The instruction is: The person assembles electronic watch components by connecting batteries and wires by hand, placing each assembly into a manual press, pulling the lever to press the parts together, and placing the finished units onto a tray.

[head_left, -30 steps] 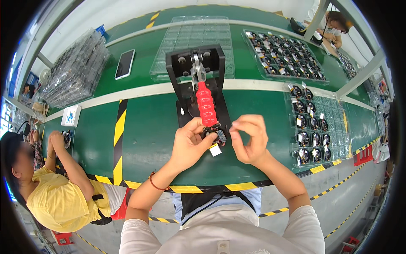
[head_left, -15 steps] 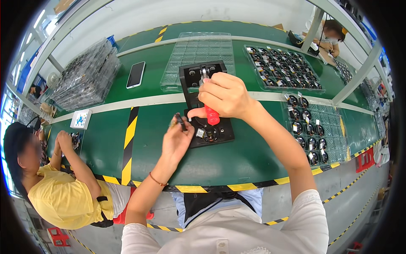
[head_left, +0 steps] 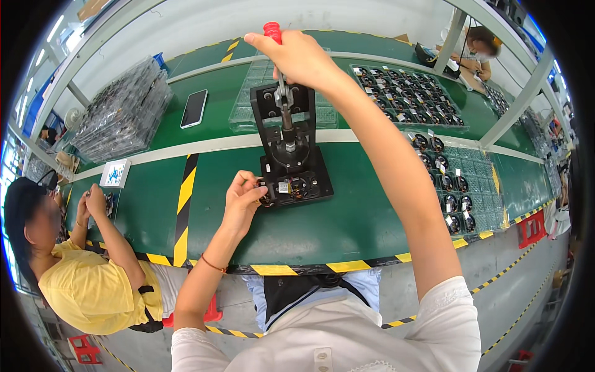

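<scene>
A black toggle press stands on the table before me, its lever swung up. My right hand is closed at the red lever handle, thumb stretched out to the left. Under the metal plunger, at the front of the base, lies a small round black part with wires and a white label. My left hand pinches a small round black part at the base's left front corner; the fingers partly cover it.
To the right, a clear tray is partly filled with round black parts; a fuller tray sits behind. A phone and stacked clear trays are at the back left. A person in yellow works at left, another at far right.
My right hand has raised the red handle up and away from me, lifting the plunger. The left hand has moved in to the press base with its black part.
</scene>
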`<state>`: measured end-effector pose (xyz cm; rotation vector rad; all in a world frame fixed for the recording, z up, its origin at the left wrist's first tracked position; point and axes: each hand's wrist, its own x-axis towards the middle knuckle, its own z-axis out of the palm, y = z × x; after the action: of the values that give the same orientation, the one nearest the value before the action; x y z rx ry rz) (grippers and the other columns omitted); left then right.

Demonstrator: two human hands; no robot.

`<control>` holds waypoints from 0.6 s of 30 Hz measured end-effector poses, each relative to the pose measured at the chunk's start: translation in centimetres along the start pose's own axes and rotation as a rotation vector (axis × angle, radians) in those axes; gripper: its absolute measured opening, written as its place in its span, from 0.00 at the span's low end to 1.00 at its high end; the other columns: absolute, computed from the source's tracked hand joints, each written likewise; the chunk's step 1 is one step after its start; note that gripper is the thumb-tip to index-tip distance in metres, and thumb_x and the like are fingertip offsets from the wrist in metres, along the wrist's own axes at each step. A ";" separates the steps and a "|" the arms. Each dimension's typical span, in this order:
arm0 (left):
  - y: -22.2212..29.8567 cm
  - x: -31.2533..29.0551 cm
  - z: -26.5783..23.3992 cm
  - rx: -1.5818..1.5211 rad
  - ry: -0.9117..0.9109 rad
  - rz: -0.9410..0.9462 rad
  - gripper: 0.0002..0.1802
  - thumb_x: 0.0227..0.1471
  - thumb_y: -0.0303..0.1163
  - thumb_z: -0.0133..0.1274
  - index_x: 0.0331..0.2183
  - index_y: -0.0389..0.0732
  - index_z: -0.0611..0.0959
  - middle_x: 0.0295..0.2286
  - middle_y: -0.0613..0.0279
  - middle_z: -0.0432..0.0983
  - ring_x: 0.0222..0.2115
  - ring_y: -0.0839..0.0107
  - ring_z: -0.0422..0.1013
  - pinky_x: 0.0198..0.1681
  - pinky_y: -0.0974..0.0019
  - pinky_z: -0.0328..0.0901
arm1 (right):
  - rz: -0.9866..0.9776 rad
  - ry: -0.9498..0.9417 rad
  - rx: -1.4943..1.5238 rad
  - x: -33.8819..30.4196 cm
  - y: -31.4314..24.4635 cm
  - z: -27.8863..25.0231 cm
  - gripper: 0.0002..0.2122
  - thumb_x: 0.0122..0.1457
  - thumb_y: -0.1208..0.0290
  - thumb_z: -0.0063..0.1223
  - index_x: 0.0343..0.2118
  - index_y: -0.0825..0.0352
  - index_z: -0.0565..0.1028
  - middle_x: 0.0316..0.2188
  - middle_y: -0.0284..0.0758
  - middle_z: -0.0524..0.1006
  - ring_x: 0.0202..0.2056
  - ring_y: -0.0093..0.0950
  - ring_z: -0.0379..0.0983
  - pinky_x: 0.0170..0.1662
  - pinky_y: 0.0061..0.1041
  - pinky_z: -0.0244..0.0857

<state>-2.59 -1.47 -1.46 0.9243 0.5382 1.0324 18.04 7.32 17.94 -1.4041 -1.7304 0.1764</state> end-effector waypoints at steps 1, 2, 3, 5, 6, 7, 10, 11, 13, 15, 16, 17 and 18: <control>0.4 -0.2 0.7 0.117 0.006 -0.058 0.12 0.48 0.19 0.50 0.32 0.46 0.69 0.32 0.65 0.71 0.32 0.75 0.69 0.35 0.71 0.65 | 0.058 -0.102 -0.033 1.0 0.4 -0.3 0.30 0.54 0.39 0.43 0.28 0.70 0.73 0.18 0.39 0.75 0.24 0.34 0.74 0.34 0.31 0.67; 0.7 -0.3 1.5 0.123 0.066 -0.071 0.14 0.48 0.17 0.49 0.35 0.46 0.69 0.32 0.65 0.72 0.30 0.77 0.69 0.34 0.72 0.65 | 0.112 -0.203 -0.062 1.5 0.5 -0.2 0.29 0.55 0.40 0.43 0.30 0.71 0.72 0.20 0.42 0.76 0.26 0.37 0.75 0.36 0.34 0.67; 0.7 -0.4 1.6 0.125 0.062 -0.070 0.14 0.48 0.17 0.49 0.35 0.46 0.69 0.32 0.65 0.72 0.30 0.77 0.69 0.34 0.72 0.65 | 0.112 -0.199 -0.063 1.1 1.0 0.0 0.29 0.55 0.40 0.43 0.30 0.71 0.72 0.20 0.42 0.76 0.26 0.37 0.75 0.36 0.34 0.67; 0.8 -0.8 1.5 0.147 0.100 -0.046 0.11 0.49 0.18 0.48 0.34 0.44 0.71 0.33 0.64 0.72 0.30 0.76 0.69 0.35 0.71 0.65 | 0.073 0.063 -0.302 -0.8 2.3 0.6 0.26 0.57 0.44 0.43 0.32 0.71 0.70 0.26 0.46 0.76 0.34 0.43 0.74 0.39 0.37 0.66; 0.9 -1.1 0.9 0.152 0.099 -0.041 0.11 0.49 0.18 0.48 0.34 0.44 0.71 0.33 0.64 0.72 0.30 0.76 0.69 0.35 0.71 0.65 | -0.012 0.149 -0.289 -2.1 2.9 0.9 0.22 0.59 0.50 0.42 0.32 0.71 0.70 0.32 0.47 0.76 0.37 0.45 0.72 0.39 0.38 0.65; 1.2 -1.6 -0.2 0.155 0.113 -0.054 0.09 0.49 0.18 0.48 0.34 0.42 0.73 0.35 0.64 0.72 0.32 0.76 0.69 0.36 0.71 0.65 | -0.178 0.311 -0.226 -4.2 3.0 1.1 0.17 0.60 0.57 0.44 0.33 0.70 0.69 0.29 0.44 0.74 0.33 0.44 0.71 0.36 0.38 0.64; 2.2 -2.0 -0.6 0.153 0.090 -0.070 0.08 0.49 0.20 0.48 0.35 0.39 0.76 0.38 0.64 0.71 0.34 0.75 0.68 0.38 0.70 0.65 | -0.178 0.217 -0.119 -13.2 4.3 0.8 0.07 0.55 0.71 0.49 0.28 0.68 0.68 0.25 0.42 0.71 0.29 0.40 0.70 0.32 0.38 0.63; 2.6 -1.9 -0.4 0.157 0.071 -0.075 0.09 0.49 0.20 0.48 0.36 0.38 0.77 0.39 0.64 0.71 0.36 0.75 0.68 0.40 0.70 0.64 | -0.161 -0.023 -0.261 -16.2 5.2 1.2 0.08 0.52 0.70 0.53 0.30 0.69 0.70 0.30 0.42 0.72 0.36 0.40 0.69 0.39 0.37 0.64; 3.5 -1.7 0.0 0.140 0.003 -0.067 0.15 0.46 0.18 0.50 0.40 0.36 0.77 0.43 0.63 0.68 0.39 0.74 0.68 0.43 0.69 0.64 | -0.206 -0.268 -0.148 -20.0 6.3 2.4 0.15 0.49 0.67 0.58 0.36 0.70 0.72 0.38 0.43 0.72 0.44 0.41 0.65 0.47 0.37 0.61; 4.2 -1.3 1.1 0.439 -0.061 -0.005 0.18 0.42 0.14 0.53 0.39 0.36 0.77 0.45 0.63 0.66 0.40 0.74 0.68 0.44 0.69 0.64 | -0.322 -0.283 -0.039 -20.8 7.6 4.5 0.22 0.45 0.63 0.63 0.41 0.69 0.72 0.43 0.42 0.71 0.49 0.41 0.61 0.53 0.37 0.55; 4.1 -0.7 1.1 0.468 -0.052 -0.045 0.21 0.38 0.13 0.56 0.39 0.35 0.77 0.47 0.63 0.65 0.41 0.73 0.68 0.45 0.70 0.64 | -0.265 -0.341 -0.035 -20.8 8.0 5.1 0.25 0.43 0.60 0.64 0.43 0.68 0.72 0.45 0.40 0.71 0.51 0.39 0.60 0.53 0.39 0.53; 3.9 -0.3 1.2 0.470 -0.066 -0.047 0.21 0.38 0.13 0.56 0.39 0.35 0.77 0.47 0.63 0.65 0.41 0.73 0.68 0.45 0.70 0.64 | -0.257 -0.331 -0.042 -20.6 8.1 5.3 0.25 0.43 0.60 0.64 0.43 0.68 0.72 0.45 0.40 0.71 0.51 0.39 0.60 0.53 0.39 0.53; 3.7 0.1 1.3 0.567 -0.095 -0.002 0.20 0.38 0.13 0.57 0.38 0.35 0.77 0.47 0.62 0.65 0.41 0.73 0.68 0.45 0.70 0.65 | -0.282 -0.329 -0.016 -20.5 8.1 5.2 0.25 0.43 0.60 0.64 0.43 0.67 0.72 0.45 0.39 0.71 0.50 0.37 0.61 0.51 0.38 0.53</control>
<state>-3.38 -1.14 2.36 1.4633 0.7703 0.8382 19.90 -5.17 -0.89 -1.1727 -2.1838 0.2493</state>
